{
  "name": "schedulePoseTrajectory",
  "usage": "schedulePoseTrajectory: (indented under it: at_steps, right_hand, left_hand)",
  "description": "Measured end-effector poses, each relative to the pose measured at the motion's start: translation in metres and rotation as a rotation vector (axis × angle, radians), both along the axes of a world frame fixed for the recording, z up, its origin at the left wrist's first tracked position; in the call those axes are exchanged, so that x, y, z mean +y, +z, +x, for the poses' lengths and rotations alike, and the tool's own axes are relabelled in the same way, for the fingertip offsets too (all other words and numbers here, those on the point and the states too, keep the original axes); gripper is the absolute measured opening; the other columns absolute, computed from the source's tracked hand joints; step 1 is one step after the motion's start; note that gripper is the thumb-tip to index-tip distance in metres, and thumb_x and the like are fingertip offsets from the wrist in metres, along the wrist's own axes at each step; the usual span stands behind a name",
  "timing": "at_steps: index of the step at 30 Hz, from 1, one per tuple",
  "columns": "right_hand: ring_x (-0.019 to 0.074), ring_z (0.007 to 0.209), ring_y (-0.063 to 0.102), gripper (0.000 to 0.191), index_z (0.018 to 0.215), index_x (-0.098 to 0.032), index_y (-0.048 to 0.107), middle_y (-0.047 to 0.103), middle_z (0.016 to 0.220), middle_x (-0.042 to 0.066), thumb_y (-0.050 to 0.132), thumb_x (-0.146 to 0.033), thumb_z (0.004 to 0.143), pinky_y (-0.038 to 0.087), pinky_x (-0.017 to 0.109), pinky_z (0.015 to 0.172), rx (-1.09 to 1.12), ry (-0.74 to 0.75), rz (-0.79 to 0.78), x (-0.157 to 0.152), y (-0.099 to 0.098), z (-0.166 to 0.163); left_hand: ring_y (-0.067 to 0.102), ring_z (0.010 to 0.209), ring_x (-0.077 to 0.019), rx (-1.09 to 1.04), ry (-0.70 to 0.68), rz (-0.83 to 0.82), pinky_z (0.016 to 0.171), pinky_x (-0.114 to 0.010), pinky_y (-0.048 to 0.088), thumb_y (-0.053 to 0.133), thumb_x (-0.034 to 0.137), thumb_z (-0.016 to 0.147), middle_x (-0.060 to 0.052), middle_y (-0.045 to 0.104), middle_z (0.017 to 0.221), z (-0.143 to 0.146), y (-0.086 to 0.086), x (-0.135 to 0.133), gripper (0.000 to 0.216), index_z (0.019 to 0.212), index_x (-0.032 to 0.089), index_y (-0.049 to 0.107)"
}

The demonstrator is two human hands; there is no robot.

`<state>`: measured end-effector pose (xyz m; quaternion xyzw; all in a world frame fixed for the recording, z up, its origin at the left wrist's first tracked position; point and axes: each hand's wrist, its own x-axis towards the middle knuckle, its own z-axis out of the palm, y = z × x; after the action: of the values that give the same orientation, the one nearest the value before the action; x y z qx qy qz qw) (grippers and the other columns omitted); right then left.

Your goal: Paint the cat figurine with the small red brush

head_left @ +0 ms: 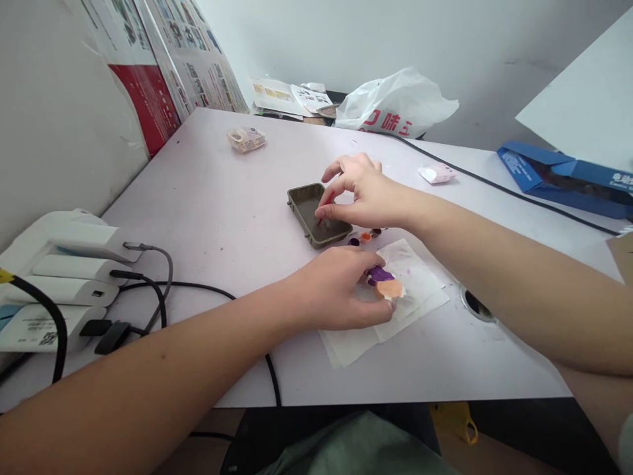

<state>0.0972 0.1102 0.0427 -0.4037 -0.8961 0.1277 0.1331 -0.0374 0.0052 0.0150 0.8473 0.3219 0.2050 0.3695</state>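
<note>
My right hand [353, 191] pinches a thin red paintbrush [331, 198] between thumb and fingers. Its tip points down into a shallow dark olive tray [298, 214] that seems to hold murky liquid. Closer to me, my left hand [341, 287] grips a small painted figure [389, 288], purple on its upper part and orange below with white edges. Fingers cover part of the figure, so its full shape is hidden. Beneath it lie white paper tissues [353, 349]. Between the tray and the tissues sit small paint pots, among them an orange one [365, 237] and a dark one [354, 242].
White chargers [74, 270] with black cables crowd the left side. A small packet [246, 139] lies at the back left, a pinkish packet [437, 173] at the back right. Beyond are a white plastic bag [395, 99], a black cable [487, 186] and a blue box [558, 181].
</note>
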Motion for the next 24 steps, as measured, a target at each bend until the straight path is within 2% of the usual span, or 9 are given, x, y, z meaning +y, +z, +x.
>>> schedulePoseTrajectory:
  at_steps: [3, 7, 10, 14, 16, 18, 21, 24]
  right_hand:
    - [0.0357, 0.127, 0.044, 0.018, 0.082, -0.028, 0.081, 0.059, 0.125, 0.010, 0.074, -0.044, 0.082, 0.026, 0.060, 0.110, 0.017, 0.044, -0.036, 0.000, 0.000, 0.000]
    - [0.0341, 0.125, 0.051, 0.020, 0.085, -0.027, 0.081, 0.062, 0.124, 0.009, 0.074, -0.045, 0.082, 0.032, 0.057, 0.108, 0.163, 0.011, -0.047, 0.001, 0.002, 0.006]
    - [0.0309, 0.121, 0.057, 0.023, 0.084, -0.027, 0.081, 0.066, 0.120, 0.007, 0.076, -0.049, 0.080, 0.036, 0.051, 0.109, 0.319, -0.036, 0.014, -0.001, 0.003, 0.018]
    - [0.0290, 0.122, 0.057, 0.023, 0.083, -0.030, 0.081, 0.069, 0.114, 0.006, 0.077, -0.052, 0.080, 0.041, 0.046, 0.105, 0.379, -0.096, 0.037, -0.005, -0.002, 0.030]
    - [0.0286, 0.120, 0.058, 0.023, 0.082, -0.028, 0.080, 0.069, 0.114, 0.006, 0.076, -0.051, 0.081, 0.040, 0.048, 0.106, 0.391, -0.140, 0.063, -0.006, -0.006, 0.030]
    - [0.0313, 0.123, 0.055, 0.025, 0.081, -0.027, 0.080, 0.069, 0.117, 0.007, 0.076, -0.051, 0.081, 0.033, 0.054, 0.110, 0.332, -0.166, 0.065, -0.006, -0.009, 0.027]
    - [0.0331, 0.127, 0.051, 0.026, 0.078, -0.026, 0.080, 0.067, 0.124, 0.007, 0.076, -0.052, 0.080, 0.031, 0.058, 0.110, 0.286, -0.169, 0.023, -0.007, -0.008, 0.022]
    - [0.0334, 0.124, 0.053, 0.027, 0.075, -0.024, 0.080, 0.068, 0.121, 0.008, 0.078, -0.051, 0.079, 0.035, 0.057, 0.107, 0.308, -0.160, 0.045, -0.008, -0.004, 0.020]
  left_hand:
    - [0.056, 0.076, -0.0185, 0.006, -0.004, -0.004, 0.066, -0.032, 0.042, 0.060, 0.036, 0.082, -0.004, 0.063, 0.081, 0.000, 0.001, 0.001, 0.018, 0.081, 0.018, 0.058]
    - [0.055, 0.074, -0.0173, 0.007, -0.004, 0.007, 0.064, -0.030, 0.042, 0.062, 0.036, 0.081, -0.002, 0.060, 0.080, -0.001, 0.002, 0.001, 0.018, 0.079, 0.019, 0.056]
    - [0.055, 0.073, -0.0171, 0.015, -0.010, 0.025, 0.064, -0.030, 0.041, 0.062, 0.035, 0.082, -0.001, 0.060, 0.077, -0.001, 0.002, 0.002, 0.017, 0.079, 0.019, 0.056]
    - [0.056, 0.075, -0.0181, 0.042, -0.029, 0.055, 0.066, -0.031, 0.042, 0.061, 0.032, 0.083, -0.002, 0.063, 0.078, 0.000, 0.002, 0.001, 0.014, 0.083, 0.018, 0.061]
    - [0.057, 0.076, -0.0186, 0.057, -0.021, 0.059, 0.067, -0.032, 0.042, 0.061, 0.034, 0.084, -0.003, 0.063, 0.080, 0.001, 0.002, 0.000, 0.017, 0.087, 0.018, 0.063]
    - [0.056, 0.077, -0.0188, 0.056, 0.006, 0.048, 0.066, -0.032, 0.042, 0.062, 0.037, 0.084, -0.004, 0.062, 0.082, 0.001, 0.001, 0.000, 0.021, 0.089, 0.017, 0.065]
    - [0.055, 0.076, -0.0182, 0.050, 0.024, 0.015, 0.064, -0.032, 0.042, 0.061, 0.039, 0.084, -0.003, 0.061, 0.082, 0.001, 0.001, -0.001, 0.023, 0.090, 0.017, 0.065]
    - [0.057, 0.078, -0.0186, 0.042, 0.011, -0.011, 0.066, -0.032, 0.043, 0.061, 0.038, 0.084, -0.004, 0.064, 0.086, 0.000, 0.002, 0.000, 0.021, 0.089, 0.017, 0.065]
